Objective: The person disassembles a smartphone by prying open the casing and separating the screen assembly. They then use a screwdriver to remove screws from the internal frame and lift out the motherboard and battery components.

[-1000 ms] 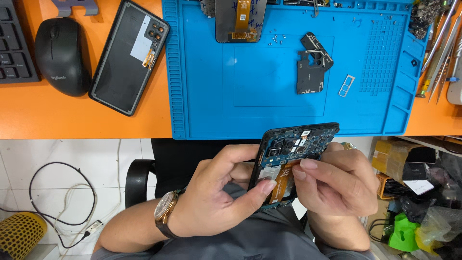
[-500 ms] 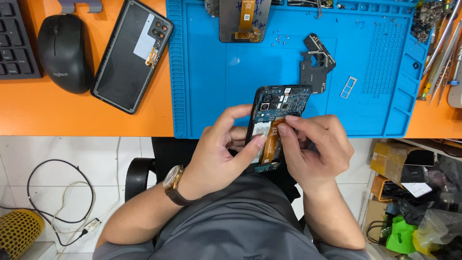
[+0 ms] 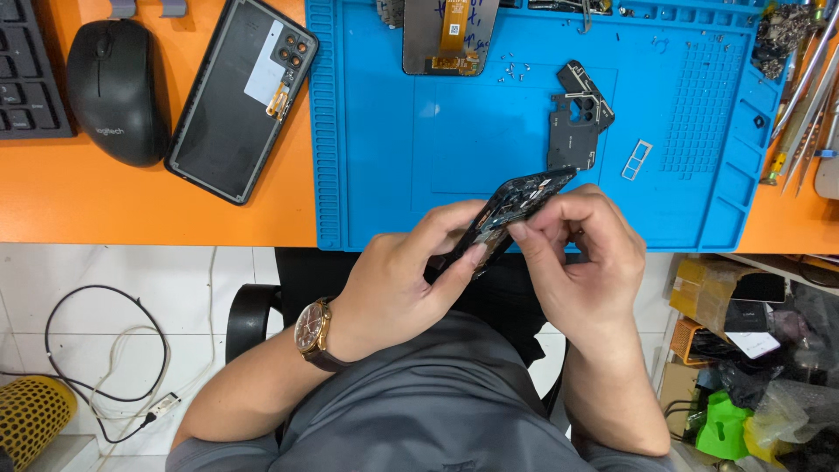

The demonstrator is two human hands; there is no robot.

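The left hand [image 3: 393, 284] and the right hand [image 3: 581, 253] both hold an opened phone [image 3: 511, 214]. The phone is tilted up on its edge, so only a thin slice of its dark inside parts shows. It hangs in the air just over the near edge of the blue work mat [image 3: 393, 157]. The left fingers wrap around the lower end of the phone, with the thumb pressed on its side. The right fingers pinch the upper end. A brown watch [image 3: 312, 332] sits on the left wrist.

On the mat lie a black inner cover plate [image 3: 577, 118], a small silver card tray [image 3: 636, 160], some tiny screws [image 3: 516, 68] and a phone screen part [image 3: 450, 35] with an orange strip. The mat rests on an orange table [image 3: 87, 201]. To the left of the mat lie a black phone back cover [image 3: 236, 105], a black mouse [image 3: 118, 92] and the corner of a keyboard [image 3: 26, 83]. Metal tools [image 3: 804, 105] lie at the right edge.
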